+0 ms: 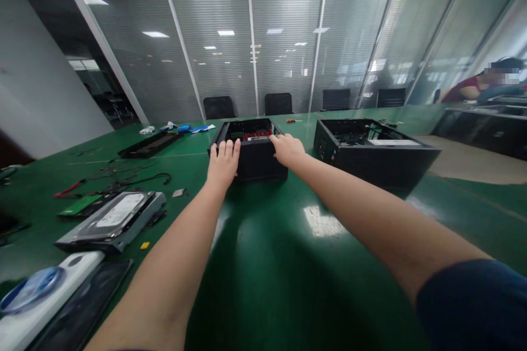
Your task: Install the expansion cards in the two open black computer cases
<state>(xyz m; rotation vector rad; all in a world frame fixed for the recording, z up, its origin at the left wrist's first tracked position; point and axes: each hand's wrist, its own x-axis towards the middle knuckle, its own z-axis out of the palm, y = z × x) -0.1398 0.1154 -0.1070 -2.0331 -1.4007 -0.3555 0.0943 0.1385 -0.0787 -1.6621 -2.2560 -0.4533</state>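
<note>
A person's left hand (223, 163) and right hand (289, 150) are clamped over the near rim of an open black computer case (261, 163), straight ahead at 12 o'clock on a green table (269, 263). A red board (256, 135) sits inside. Stripping appears partly done: the top is open and a hard drive (119, 213) lies out at 10 o'clock, though its source is unclear; the board seems left to deal with. A second case (370, 167) stands open at 1 o'clock.
</note>
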